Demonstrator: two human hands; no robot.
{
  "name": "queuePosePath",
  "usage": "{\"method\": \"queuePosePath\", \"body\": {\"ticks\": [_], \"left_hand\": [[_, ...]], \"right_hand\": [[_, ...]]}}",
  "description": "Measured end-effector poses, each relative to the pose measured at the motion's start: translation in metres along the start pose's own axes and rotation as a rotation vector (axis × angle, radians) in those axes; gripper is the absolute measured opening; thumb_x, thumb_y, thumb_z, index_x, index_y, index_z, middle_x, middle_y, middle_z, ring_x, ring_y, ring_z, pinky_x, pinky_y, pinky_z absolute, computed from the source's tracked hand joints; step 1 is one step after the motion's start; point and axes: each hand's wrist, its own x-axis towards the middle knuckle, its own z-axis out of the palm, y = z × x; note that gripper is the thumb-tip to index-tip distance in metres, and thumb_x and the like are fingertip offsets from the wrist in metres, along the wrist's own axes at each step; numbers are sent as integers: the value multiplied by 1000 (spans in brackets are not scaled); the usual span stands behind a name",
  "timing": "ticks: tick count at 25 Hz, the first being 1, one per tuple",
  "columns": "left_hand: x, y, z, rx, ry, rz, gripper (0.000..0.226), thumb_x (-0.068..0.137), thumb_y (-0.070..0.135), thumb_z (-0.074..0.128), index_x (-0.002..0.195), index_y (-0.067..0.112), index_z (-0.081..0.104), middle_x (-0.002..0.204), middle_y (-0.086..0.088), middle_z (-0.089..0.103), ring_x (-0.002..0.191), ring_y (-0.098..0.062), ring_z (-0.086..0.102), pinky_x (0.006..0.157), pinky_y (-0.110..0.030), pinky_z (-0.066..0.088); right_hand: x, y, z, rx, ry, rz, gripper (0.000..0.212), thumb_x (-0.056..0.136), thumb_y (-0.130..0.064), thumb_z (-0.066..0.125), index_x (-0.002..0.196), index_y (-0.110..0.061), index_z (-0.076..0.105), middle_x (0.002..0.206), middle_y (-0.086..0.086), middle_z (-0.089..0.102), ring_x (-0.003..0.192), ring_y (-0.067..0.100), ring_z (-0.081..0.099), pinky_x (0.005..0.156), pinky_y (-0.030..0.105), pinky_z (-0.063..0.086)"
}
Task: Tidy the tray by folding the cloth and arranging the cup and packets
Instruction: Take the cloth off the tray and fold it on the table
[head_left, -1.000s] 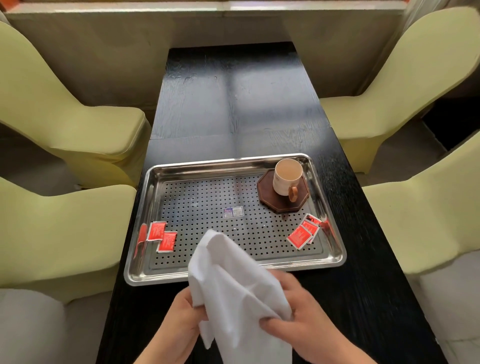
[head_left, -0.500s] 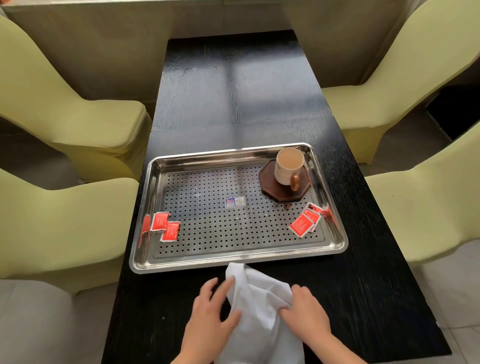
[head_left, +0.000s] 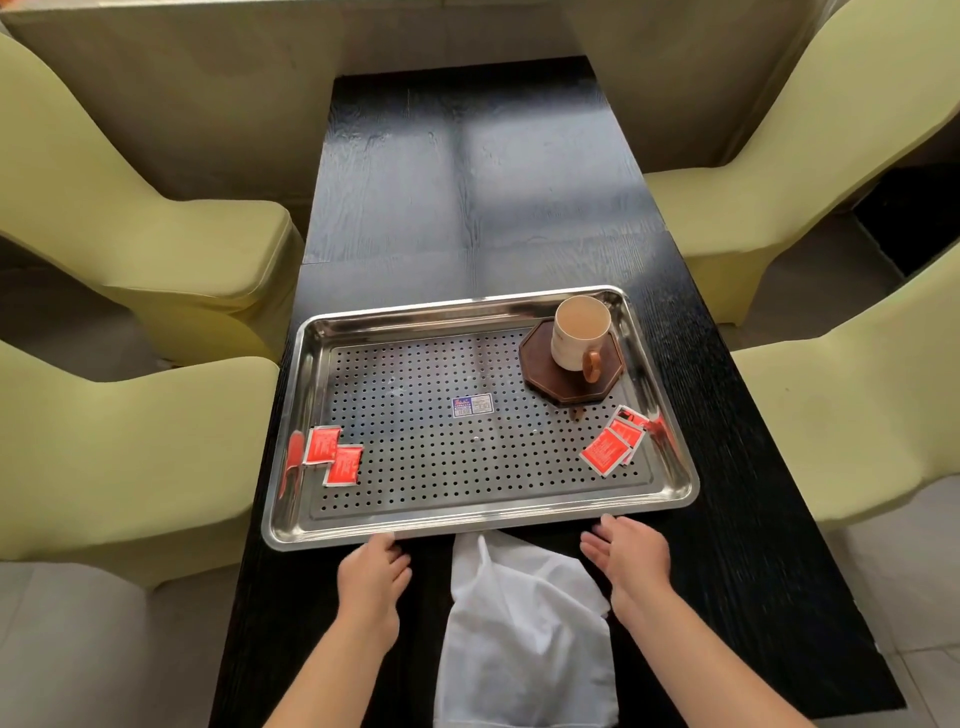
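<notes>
A steel perforated tray (head_left: 483, 517) lies on the black table. A cream cup (head_left: 577, 332) with a brown handle stands on a dark octagonal coaster (head_left: 543, 376) in its far right corner. Two red packets (head_left: 335, 457) lie at the tray's left side, and a few more red packets (head_left: 613, 444) at its right. A crumpled white cloth (head_left: 524, 629) lies on the table between my arms, below the tray's near rim. My left hand (head_left: 371, 577) touches the near rim with straight fingers. My right hand (head_left: 631, 553) is open by the rim, holding nothing.
Yellow-green covered chairs (head_left: 156, 249) flank the table on both sides, another chair (head_left: 841, 395) close at the right. The black table (head_left: 467, 182) stretches away behind the tray. A small label (head_left: 471, 405) sits at the tray's centre.
Both hands held the cloth up, laid it on the table in front of the tray, then let go and moved apart to the tray's near rim.
</notes>
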Motion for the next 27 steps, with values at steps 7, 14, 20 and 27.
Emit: {"method": "queuePosePath", "body": {"ticks": [7,14,20,27], "left_hand": [[16,15,15,-442,77,-194,46,104,10,42,146,-5,31,152,-29,35,135,-47,42,108,-56,42],[24,9,14,-493,130,-193,40,105,6,39,143,-5,38,140,-28,49,130,-46,48,105,-56,45],[29,18,19,-511,121,-134,38,104,7,43,140,-2,41,130,-26,56,126,-45,52,104,-56,46],[39,25,29,-515,123,-129,36,104,6,42,138,-3,42,128,-27,55,128,-46,50,103,-55,47]], "right_hand": [[17,-4,16,245,-15,141,36,100,-3,55,134,4,50,115,24,63,92,35,68,78,40,57],[24,-2,21,309,-12,191,16,98,2,56,114,-1,56,121,27,60,113,42,61,80,44,56],[28,-5,27,318,-15,185,26,98,5,54,123,0,55,109,23,63,92,36,66,68,42,57],[35,-20,38,312,-9,164,27,98,5,54,124,0,55,118,25,62,109,42,64,76,44,57]]}}
